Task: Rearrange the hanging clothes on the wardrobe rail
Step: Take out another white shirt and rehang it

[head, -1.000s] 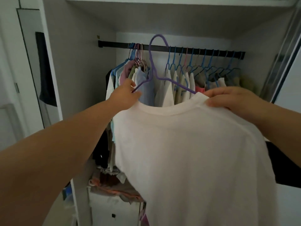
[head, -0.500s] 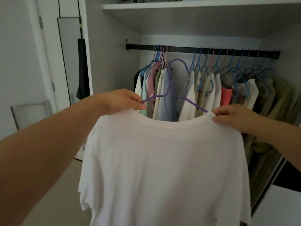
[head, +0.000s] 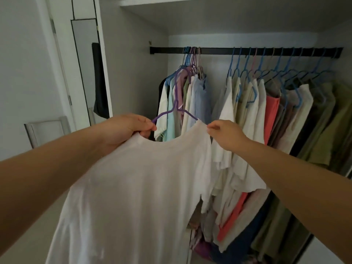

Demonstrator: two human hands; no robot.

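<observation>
A white T-shirt [head: 137,187] hangs on a purple hanger [head: 176,106] that I hold in front of the wardrobe, below the black rail [head: 215,51]. My left hand [head: 127,128] grips the hanger's left arm and the shirt's left shoulder. My right hand [head: 222,133] pinches the shirt's right shoulder at the collar. The hanger's hook stands free in the air, off the rail. On the rail a tight left bunch of clothes [head: 190,100] and a longer right row of clothes [head: 282,111] hang on blue and pink hangers, with a gap between them.
The wardrobe's left side wall [head: 133,73] stands close to the left bunch. A shelf [head: 171,0] runs above the rail. A narrow mirror with a dark garment [head: 99,80] is on the left. More folded clothes [head: 202,248] lie low in the wardrobe.
The shirt on its hanger has dropped lower and turned to the left. My hands have come closer together. The view has shifted, showing more of the rail's right side.
</observation>
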